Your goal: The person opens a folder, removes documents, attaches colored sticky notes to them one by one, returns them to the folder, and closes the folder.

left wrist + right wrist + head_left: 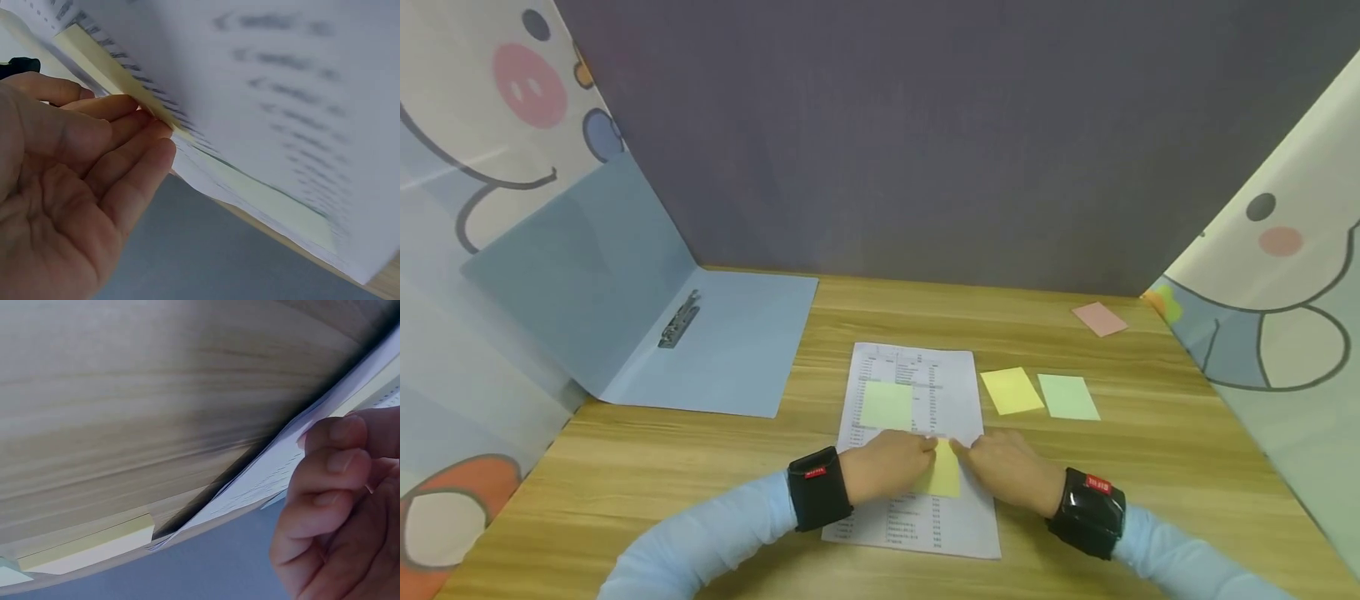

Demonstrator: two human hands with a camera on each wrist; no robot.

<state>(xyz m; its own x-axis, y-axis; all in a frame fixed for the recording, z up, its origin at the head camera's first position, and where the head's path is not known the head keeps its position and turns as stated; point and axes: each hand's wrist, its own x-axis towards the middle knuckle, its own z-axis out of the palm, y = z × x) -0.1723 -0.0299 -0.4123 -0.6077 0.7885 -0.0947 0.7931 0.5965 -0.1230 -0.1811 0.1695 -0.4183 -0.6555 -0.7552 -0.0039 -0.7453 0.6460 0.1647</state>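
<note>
A yellow sticky note point(945, 475) lies over the lower half of a printed sheet point(917, 533). My left hand point(887, 465) covers the note's left part, its bent fingers at the edge; the left wrist view shows the fingertips against the yellow paper. At the top right corner, my right hand point(1009, 471) pinches the note, with its other fingers curled, as the right wrist view shows. Each thumb's contact is partly hidden. Higher on the same sheet sits a pale green sticky note point(887, 406), apart from both hands.
Right of the sheet lie another yellow note point(1012, 391) and another green note point(1069, 397). Farther back is a pink note point(1100, 319). An opened blue folder point(741, 342) with a metal clip point(680, 320) stands at the left, its cover leaning on the patterned side panel.
</note>
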